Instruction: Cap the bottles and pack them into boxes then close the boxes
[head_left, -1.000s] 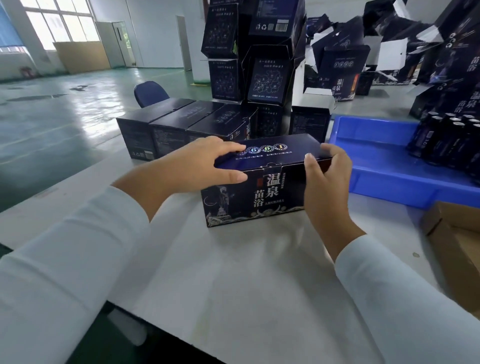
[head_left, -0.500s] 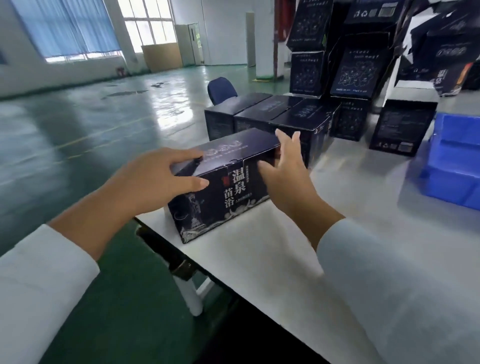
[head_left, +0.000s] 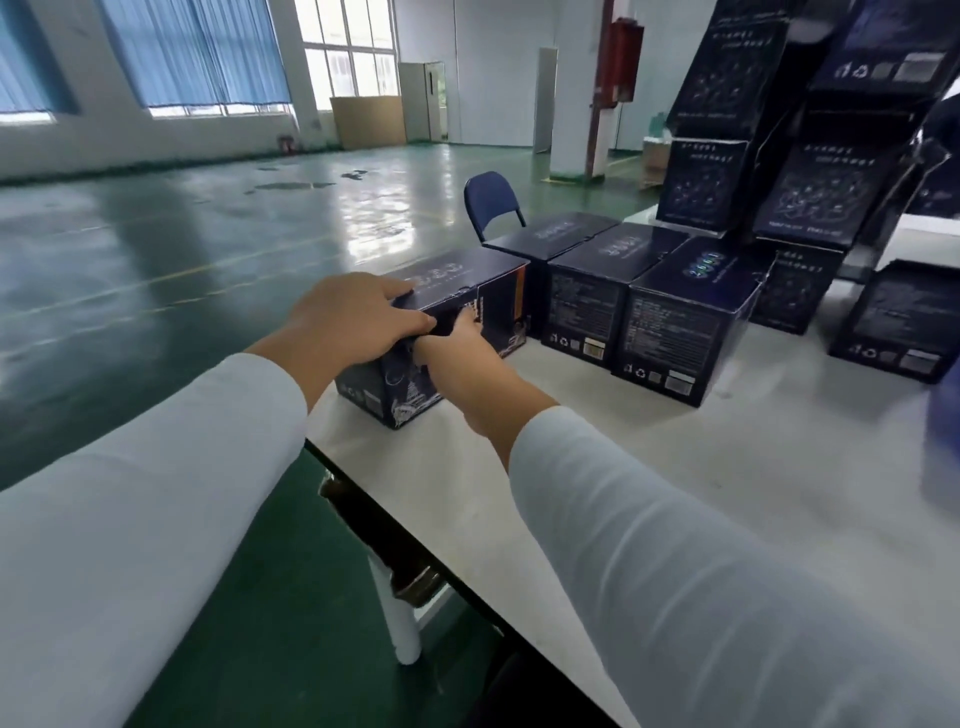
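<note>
A closed dark blue box (head_left: 470, 273) lies on its long side at the left edge of the white table (head_left: 675, 467), close beside a row of three closed boxes (head_left: 675, 312) of the same kind. My left hand (head_left: 353, 317) grips the box's near end, fingers over the top and thumb on the side. My right hand (head_left: 460, 335) presses against the long front side with straight fingers. No bottles are in view.
More dark boxes (head_left: 727, 150) are stacked high at the back right, with single ones (head_left: 898, 322) beside them. A blue chair (head_left: 491, 200) stands behind the row. The table edge drops to a green floor on the left. Something blue and blurred (head_left: 945, 415) shows at the right edge.
The box has slid left and away along the table until it sits beside the row of closed boxes. My right hand moved from its far end to its long side.
</note>
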